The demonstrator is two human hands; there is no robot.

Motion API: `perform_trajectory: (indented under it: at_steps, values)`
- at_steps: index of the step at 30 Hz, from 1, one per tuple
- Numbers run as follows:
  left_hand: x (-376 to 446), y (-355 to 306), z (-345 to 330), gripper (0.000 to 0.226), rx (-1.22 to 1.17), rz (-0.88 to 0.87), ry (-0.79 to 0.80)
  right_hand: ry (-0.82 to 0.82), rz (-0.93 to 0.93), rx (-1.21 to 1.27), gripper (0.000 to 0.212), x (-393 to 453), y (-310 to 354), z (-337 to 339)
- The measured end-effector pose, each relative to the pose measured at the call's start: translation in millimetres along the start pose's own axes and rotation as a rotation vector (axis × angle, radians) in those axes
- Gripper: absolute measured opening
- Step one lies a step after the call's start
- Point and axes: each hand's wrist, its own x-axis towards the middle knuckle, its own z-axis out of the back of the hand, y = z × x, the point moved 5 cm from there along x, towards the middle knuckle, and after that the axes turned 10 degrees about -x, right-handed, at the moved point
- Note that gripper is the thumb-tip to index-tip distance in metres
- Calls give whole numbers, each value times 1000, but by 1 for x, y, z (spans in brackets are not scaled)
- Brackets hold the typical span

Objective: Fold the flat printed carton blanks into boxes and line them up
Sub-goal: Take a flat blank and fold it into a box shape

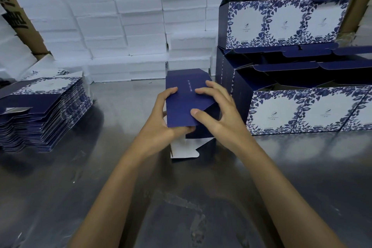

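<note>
Both hands are holding the blue carton (185,102) above the table (120,177) — the left hand (161,121) is gripping its side, the right hand (217,115) is pinching its corner. If the fingers are squeezing too hard, the flap could be creasing wrong — or popping open.

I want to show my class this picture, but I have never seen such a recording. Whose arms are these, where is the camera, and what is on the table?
There is one picture, from a camera worn on a person's head, looking down at their own arms. No machine is involved. The left hand and right hand both grip a dark blue carton, half folded, over a metal table. To the left lies a stack of flat blanks. To the right stand finished boxes with blue leaf print, lined up and stacked. Behind are white foam blocks.
</note>
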Motion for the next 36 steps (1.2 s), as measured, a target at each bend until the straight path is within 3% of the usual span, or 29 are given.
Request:
perform_trajectory:
  at_steps: [2,4,9,13,17,25,31,36]
  values:
    - [-1,-1,0,103,-1,39,100,-1,1,19,43,1,-4,1]
    - [-2,-4,-1,102,2,42,104,-34,19,-1,43,1,-6,0]
    - [-2,-11,-4,51,4,-108,-101,-127,44,-30,37,-1,-4,0]
    - [-2,-13,-5,33,-19,-167,-127,-141,27,-30,32,-2,1,3]
    - [-1,-10,-8,28,-107,-172,-133,-121,-39,115,27,-3,2,2]
    - [-2,-8,-11,22,-115,-187,-218,-191,-68,127,23,-1,3,-3]
    - [1,-7,-4,22,-161,-121,-137,-109,-51,151,25,-1,-1,1]
    - [-1,-8,-9,22,-129,-189,-186,-182,-67,122,22,0,0,-2]
